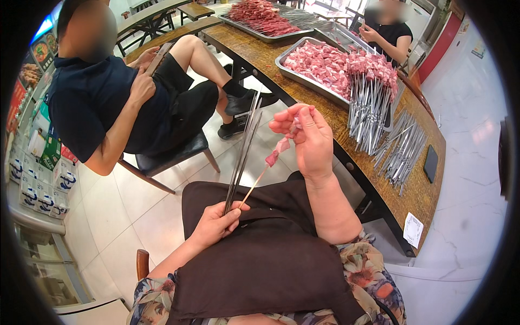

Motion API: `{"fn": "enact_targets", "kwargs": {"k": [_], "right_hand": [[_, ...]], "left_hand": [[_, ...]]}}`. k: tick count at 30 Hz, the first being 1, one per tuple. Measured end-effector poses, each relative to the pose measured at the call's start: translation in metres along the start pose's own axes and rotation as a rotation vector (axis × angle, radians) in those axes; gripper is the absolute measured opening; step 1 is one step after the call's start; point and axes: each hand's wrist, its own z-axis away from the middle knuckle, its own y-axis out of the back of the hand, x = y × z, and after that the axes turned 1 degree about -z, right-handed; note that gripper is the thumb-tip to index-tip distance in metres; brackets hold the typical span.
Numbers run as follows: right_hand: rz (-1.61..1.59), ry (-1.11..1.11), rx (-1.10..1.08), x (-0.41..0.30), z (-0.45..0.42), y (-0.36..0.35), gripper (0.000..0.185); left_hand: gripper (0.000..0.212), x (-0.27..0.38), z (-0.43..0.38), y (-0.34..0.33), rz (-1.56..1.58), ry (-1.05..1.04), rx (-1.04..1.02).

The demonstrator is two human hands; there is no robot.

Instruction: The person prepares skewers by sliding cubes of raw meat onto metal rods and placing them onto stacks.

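My left hand [219,222] grips a bundle of metal skewers [243,150] and the lower end of one wooden skewer [256,183]. Pieces of raw pink meat [278,151] are threaded along the upper part of that wooden skewer. At its top end my right hand [308,138] has its fingers curled around more meat, and the skewer's tip is mostly hidden there. Beyond my right hand a metal tray [296,75] holds a heap of cut raw meat [317,61]. Several loaded metal skewers [367,113] lie across its right end, their meat inward.
Loose metal skewers [400,150], a phone [430,164] and a paper label [413,230] lie on the wooden table [252,53]. A farther tray [268,37] holds meat skewers. One seated person [109,101] is at the left; another [390,36] sits across the table.
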Motion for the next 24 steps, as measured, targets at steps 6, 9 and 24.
{"fn": "enact_targets", "kwargs": {"k": [6,9,24], "right_hand": [[-0.092,-0.111,-0.066,0.009,0.005,0.0,0.029],[-0.158,-0.13,-0.059,0.003,0.002,-0.001,0.031],[-0.175,-0.153,-0.077,-0.022,-0.008,0.006,0.034]], "left_hand": [[0.023,-0.002,0.0,0.001,0.028,-0.015,0.006],[0.023,0.0,0.0,0.0,0.018,-0.024,-0.001],[0.024,0.002,0.001,0.001,-0.003,0.009,-0.025]]}}
